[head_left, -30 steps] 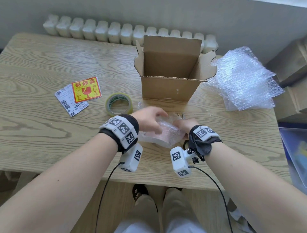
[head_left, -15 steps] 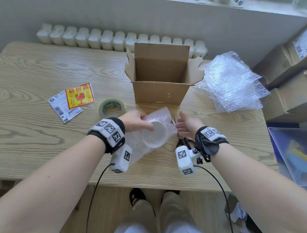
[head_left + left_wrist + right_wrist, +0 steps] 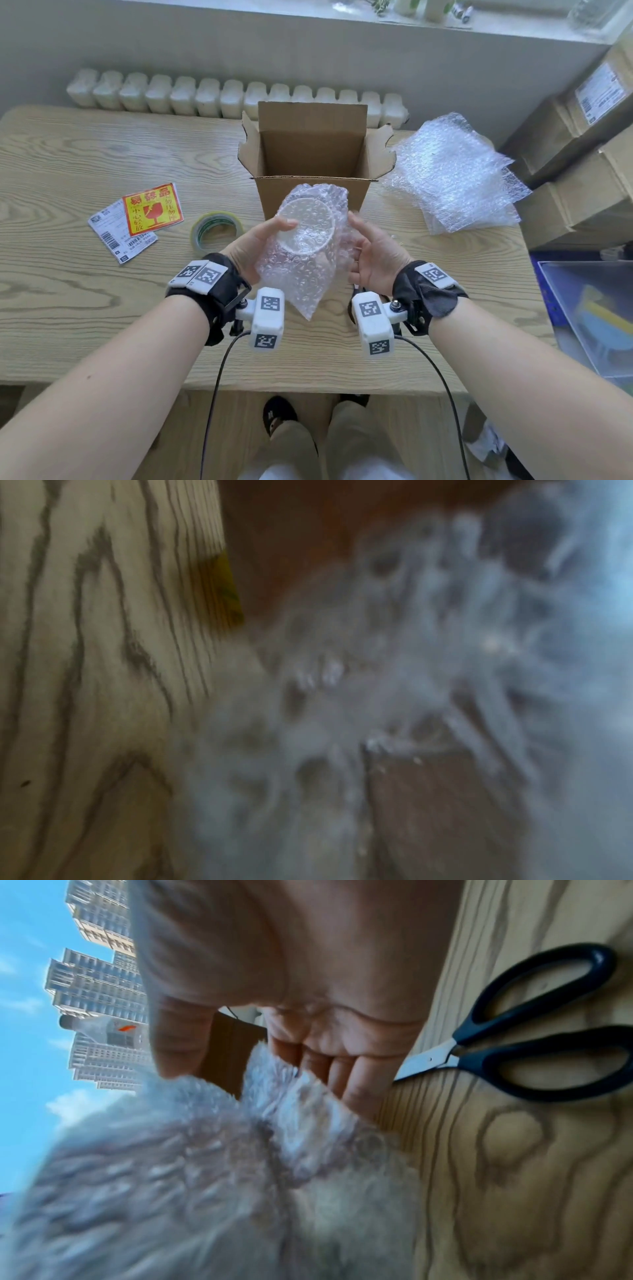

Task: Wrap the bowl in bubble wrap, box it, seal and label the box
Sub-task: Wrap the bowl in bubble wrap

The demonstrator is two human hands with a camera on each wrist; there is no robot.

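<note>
A clear bowl (image 3: 306, 226) sits inside a loose sheet of bubble wrap (image 3: 301, 277), raised above the table just in front of the open cardboard box (image 3: 310, 150). My left hand (image 3: 260, 240) grips the bundle from the left, thumb over the bowl's rim. My right hand (image 3: 370, 250) cups the right side, its fingers (image 3: 346, 1080) nearly straight against the wrap (image 3: 205, 1177). The left wrist view shows only blurred wrap (image 3: 394, 696). A fragile sticker (image 3: 152, 209), a shipping label (image 3: 109, 233) and a tape roll (image 3: 216, 229) lie at the left.
Spare bubble wrap (image 3: 452, 174) is piled right of the box. Black-handled scissors (image 3: 534, 1031) lie on the table (image 3: 85, 291) under my right hand. Stacked cartons (image 3: 582, 154) and a clear plastic bin (image 3: 596, 315) stand off the right edge.
The wrapped bowl has been lifted off the table and tipped up, rising toward the box. My right hand went from the tabletop to the bundle's right side.
</note>
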